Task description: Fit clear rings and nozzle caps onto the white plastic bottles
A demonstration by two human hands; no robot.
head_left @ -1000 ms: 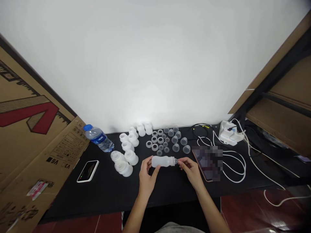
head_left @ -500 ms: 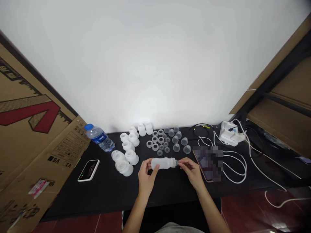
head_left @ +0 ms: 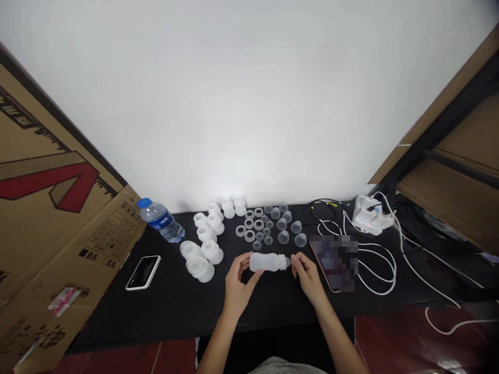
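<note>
A white translucent bottle (head_left: 267, 262) lies sideways just above the black table (head_left: 175, 306), its neck pointing right. My left hand (head_left: 237, 284) is closed round the bottle's base end. My right hand (head_left: 307, 274) pinches a small clear nipple piece (head_left: 288, 261) at the bottle's mouth. Behind them lie several white bottles (head_left: 206, 244), white rings (head_left: 253, 226) and clear caps (head_left: 286, 228).
A water bottle with a blue cap (head_left: 159, 221) and a white phone (head_left: 143, 272) lie at the left by a cardboard box (head_left: 47, 208). A dark phone (head_left: 335, 254), white cables (head_left: 378, 259) and a white charger (head_left: 370, 218) sit at the right.
The bottle and both hands have shifted slightly to the right; the grip on the bottle and on the nipple piece is the same.
</note>
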